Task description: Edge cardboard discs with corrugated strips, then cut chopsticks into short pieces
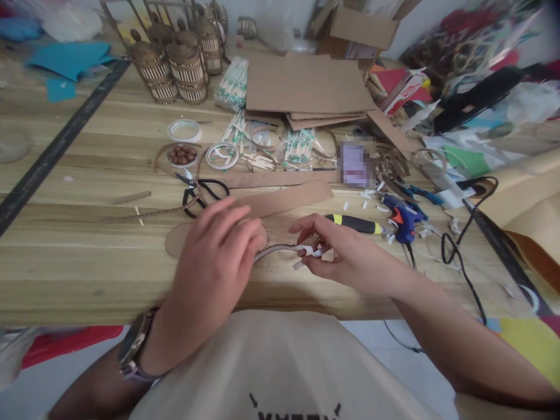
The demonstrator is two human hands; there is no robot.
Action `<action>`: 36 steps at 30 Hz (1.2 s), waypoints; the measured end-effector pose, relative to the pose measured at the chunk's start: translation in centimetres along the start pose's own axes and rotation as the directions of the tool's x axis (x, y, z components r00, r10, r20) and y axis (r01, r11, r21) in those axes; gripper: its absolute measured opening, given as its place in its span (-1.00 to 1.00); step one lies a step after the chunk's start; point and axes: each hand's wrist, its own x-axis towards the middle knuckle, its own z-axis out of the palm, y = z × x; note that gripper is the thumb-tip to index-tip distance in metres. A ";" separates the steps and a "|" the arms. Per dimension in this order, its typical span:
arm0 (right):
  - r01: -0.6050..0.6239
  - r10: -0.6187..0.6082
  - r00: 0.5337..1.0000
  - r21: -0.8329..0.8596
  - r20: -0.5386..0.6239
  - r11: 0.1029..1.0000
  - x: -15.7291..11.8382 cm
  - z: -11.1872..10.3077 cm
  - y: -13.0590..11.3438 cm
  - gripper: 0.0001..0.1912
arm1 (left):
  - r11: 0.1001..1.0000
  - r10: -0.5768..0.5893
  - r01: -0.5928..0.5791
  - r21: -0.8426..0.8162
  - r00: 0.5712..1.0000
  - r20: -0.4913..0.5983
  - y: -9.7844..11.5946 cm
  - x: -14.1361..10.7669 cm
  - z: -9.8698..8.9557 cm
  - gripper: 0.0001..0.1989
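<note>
A thin curved strip (280, 248) with a brown edge and a pale side runs between my hands over the wooden table. My left hand (219, 251) has its thumb and forefinger pressed together at the strip's left end, with the other fingers stretched out. My right hand (335, 251) pinches the right end, where a piece of white tape (308, 250) sticks out. Behind my left hand lie black-handled scissors (213, 186) and a braided cord (164, 213). A brown cardboard strip (291, 198) lies just beyond both hands.
A yellow-black handled tool (356, 223) and a blue glue gun (403, 219) with a looping cord lie right. Farther back are tape rolls (184, 130), a bowl of brown beads (182, 155), cardboard sheets (306, 84) and several small bamboo lanterns (188, 70).
</note>
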 end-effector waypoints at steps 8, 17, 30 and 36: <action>0.050 -0.043 0.992 0.054 -0.119 0.997 0.2 0.3 0.6 -0.71 | 0.760 -0.058 0.333 -0.559 0.890 0.451 1.9 2.3 3.9 -0.73; -0.027 0.003 0.937 -0.065 -0.350 0.997 0.7 1.5 2.6 -0.72 | 0.966 -0.084 0.130 -0.225 0.975 0.205 0.9 2.1 5.2 -0.79; -0.149 -0.194 0.841 -0.561 -0.505 0.814 1.7 3.8 3.4 -0.75 | 0.973 -0.190 0.220 -0.073 0.937 0.292 0.5 1.8 5.8 -0.80; -0.236 -0.121 0.721 -0.406 -0.682 0.883 1.7 5.0 4.0 -0.69 | 0.961 -0.238 0.268 -0.072 0.929 0.282 0.6 1.7 5.9 -0.78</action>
